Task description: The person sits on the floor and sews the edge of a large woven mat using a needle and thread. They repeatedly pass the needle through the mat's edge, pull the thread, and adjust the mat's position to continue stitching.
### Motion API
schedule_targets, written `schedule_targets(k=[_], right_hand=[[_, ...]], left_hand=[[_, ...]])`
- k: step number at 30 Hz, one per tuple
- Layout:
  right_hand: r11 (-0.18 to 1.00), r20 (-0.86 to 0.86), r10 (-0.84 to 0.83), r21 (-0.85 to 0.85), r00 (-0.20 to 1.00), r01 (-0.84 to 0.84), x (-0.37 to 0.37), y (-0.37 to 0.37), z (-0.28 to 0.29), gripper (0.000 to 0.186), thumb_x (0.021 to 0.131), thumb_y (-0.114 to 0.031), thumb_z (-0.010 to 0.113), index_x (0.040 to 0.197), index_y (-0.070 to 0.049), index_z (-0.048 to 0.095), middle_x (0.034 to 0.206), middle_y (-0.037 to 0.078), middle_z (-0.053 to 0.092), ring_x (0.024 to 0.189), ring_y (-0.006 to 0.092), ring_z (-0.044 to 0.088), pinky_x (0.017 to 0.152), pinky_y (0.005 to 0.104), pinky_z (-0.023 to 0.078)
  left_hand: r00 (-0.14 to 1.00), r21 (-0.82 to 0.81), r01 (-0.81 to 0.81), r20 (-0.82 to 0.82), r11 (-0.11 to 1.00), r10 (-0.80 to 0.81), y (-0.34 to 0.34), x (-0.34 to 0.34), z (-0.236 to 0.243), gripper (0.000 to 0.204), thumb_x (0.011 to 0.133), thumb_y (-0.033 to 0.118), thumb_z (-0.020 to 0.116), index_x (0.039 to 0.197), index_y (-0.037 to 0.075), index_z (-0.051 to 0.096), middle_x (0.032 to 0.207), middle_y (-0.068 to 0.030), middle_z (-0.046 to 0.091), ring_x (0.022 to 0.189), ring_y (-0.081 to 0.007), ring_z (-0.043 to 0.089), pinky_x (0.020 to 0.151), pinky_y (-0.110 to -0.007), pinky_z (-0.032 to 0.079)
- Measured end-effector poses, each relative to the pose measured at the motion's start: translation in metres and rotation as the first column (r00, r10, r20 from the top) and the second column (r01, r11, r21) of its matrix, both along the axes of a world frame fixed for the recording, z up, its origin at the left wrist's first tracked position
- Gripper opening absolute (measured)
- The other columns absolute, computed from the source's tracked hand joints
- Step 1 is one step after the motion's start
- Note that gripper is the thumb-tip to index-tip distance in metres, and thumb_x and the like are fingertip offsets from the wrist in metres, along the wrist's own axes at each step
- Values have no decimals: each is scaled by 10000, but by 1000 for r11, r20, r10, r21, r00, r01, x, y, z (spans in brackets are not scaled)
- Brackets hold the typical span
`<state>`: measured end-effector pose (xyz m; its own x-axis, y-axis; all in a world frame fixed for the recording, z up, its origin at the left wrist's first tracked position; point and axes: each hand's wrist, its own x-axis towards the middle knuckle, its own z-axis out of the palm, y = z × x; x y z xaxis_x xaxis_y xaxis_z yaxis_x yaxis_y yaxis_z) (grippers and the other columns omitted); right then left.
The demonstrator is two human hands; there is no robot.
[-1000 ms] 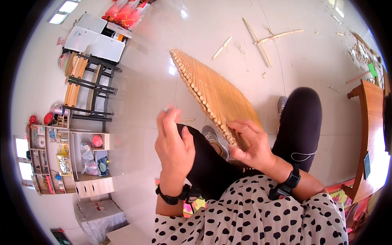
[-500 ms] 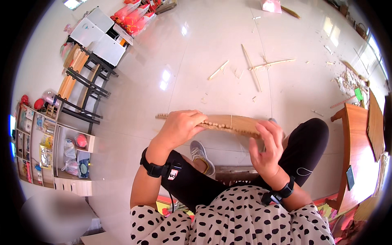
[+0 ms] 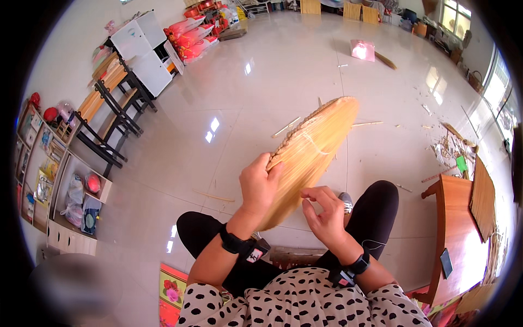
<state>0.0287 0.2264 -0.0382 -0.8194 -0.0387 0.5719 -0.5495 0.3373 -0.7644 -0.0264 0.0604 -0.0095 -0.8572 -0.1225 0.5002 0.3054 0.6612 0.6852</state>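
Note:
A long, oval panel of tightly laid pale straw [image 3: 313, 141], with a knobbly braided edge and a thin white string across it, slants up and away from me. My left hand [image 3: 259, 185] grips it by the braided edge. My right hand [image 3: 321, 210] is by the panel's lower right edge, fingers loosely bent and apart; whether the fingertips touch it I cannot tell. My knees in black trousers [image 3: 376, 207] are spread beneath.
A wooden table [image 3: 457, 201] with a dark phone [image 3: 446, 263] stands at right, beside straw mats [image 3: 482, 196] and scraps. Chairs [image 3: 111, 103], shelves [image 3: 49, 169] and white cabinets [image 3: 144, 52] line the left. Stalks [image 3: 366, 123], a pink bag [image 3: 362, 50] and a broom [image 3: 387, 60] lie ahead.
The panel has turned from lying crosswise to pointing away, its face upward. My left hand has moved right, my right hand left and down. The view has tilted up toward the room.

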Motion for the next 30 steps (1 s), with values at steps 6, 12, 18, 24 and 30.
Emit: schedule_targets(k=[6,12,18,24,30], right_hand=[[998,74,24,-52,997,-20,-16,-9,-4,175,823,-21,645,995,5,662,906,147,688,772,259,681,622,326,559],[980,172,-94,-160,981,122,-12,-11,8,299,870,-87,640,1138,23,565,961,134,639,797,209,638,632,301,544],[977,236,-181,-65,955,201,-16,-3,25,393,838,-177,697,1118,12,497,915,122,584,796,215,626,597,319,536],[943,227,-327,145,917,300,-24,-1,34,396,782,-229,733,1030,8,535,899,132,647,753,259,664,647,366,529],[885,105,-421,264,901,383,-28,1,38,276,796,-211,713,926,7,606,784,133,691,693,276,693,631,357,536]], left_hand=[[999,91,-32,11,995,31,14,26,-34,254,865,71,670,1082,-46,611,894,-199,665,768,-274,650,726,-325,502],[963,111,266,-73,958,-259,30,65,-31,516,863,-58,564,1360,-16,432,1150,-213,565,1014,-375,595,833,-400,494],[921,176,384,2,906,-390,40,81,-30,617,816,-44,622,1391,-11,400,1176,-198,538,1009,-377,591,827,-392,507],[926,79,376,-55,923,-373,50,87,-31,665,785,75,730,1379,32,434,1216,-206,517,1025,-370,591,839,-402,511],[871,272,489,-93,829,-483,36,71,-32,485,832,94,707,1265,-25,524,1084,-180,597,969,-308,624,818,-360,508]])
